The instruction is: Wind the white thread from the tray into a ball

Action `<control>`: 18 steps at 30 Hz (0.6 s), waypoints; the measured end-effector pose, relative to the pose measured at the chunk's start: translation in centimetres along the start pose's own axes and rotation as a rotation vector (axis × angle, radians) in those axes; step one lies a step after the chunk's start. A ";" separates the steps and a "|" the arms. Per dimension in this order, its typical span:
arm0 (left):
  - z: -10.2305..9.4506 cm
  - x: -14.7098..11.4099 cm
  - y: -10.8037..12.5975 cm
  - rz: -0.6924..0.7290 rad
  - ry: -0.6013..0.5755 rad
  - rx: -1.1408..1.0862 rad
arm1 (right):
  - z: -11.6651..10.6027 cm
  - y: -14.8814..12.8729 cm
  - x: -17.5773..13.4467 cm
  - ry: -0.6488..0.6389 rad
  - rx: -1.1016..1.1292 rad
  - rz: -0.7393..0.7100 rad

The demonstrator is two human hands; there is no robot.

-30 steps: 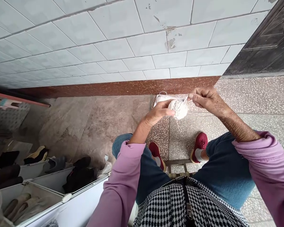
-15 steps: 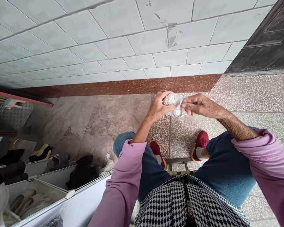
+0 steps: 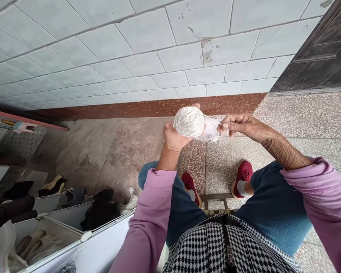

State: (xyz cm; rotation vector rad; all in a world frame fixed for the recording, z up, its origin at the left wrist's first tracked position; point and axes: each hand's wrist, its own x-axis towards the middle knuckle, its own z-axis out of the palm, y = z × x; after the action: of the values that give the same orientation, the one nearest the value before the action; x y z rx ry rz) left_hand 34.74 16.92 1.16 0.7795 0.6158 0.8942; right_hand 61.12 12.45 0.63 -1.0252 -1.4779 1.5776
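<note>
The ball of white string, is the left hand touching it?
Touching: the head view shows the left hand cupped around the ball, against its side.

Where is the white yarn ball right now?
Near the head view's centre, the white yarn ball sits in the left hand, left of the right hand.

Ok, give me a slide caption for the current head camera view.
The left hand cradles a ball of white string while the right hand pinches a strand, before a tiled wall.
</note>
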 end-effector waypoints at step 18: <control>-1.4 2.4 -2.0 0.488 0.321 0.817 | 1.2 -0.4 -0.6 -0.231 -0.019 0.061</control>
State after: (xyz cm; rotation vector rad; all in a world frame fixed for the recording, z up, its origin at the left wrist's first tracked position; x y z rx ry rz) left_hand 35.79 18.64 -1.66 1.5822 1.1329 1.2383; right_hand 60.24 11.42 1.09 -0.9309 -1.6304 1.7770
